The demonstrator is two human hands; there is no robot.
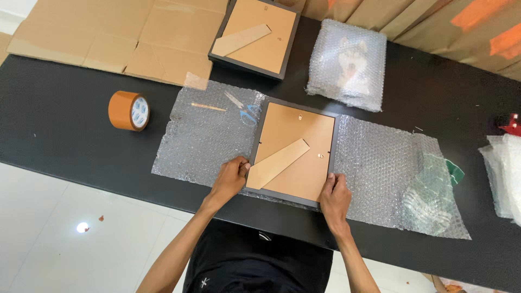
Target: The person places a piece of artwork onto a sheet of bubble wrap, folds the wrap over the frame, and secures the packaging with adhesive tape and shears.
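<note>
Your left hand (pixel 230 179) grips the near-left corner of the dark picture frame (pixel 296 152), fingers closed over its edge. Your right hand (pixel 335 196) clamps the near-right corner the same way. The frame lies face down on the bubble wrap sheet (pixel 374 168), near the black table's (pixel 54 125) front edge, scissors (pixel 243 108) beneath the wrap.

picture frame (pixel 296 152) on bubble wrap sheet (pixel 217 135), tape roll (pixel 129 110) left, wrapped frame (pixel 347 64) behind

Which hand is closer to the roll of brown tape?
Left. The left hand grips the picture frame's near-left corner, on the tape's side; the right hand holds the opposite corner, farther away.
</note>
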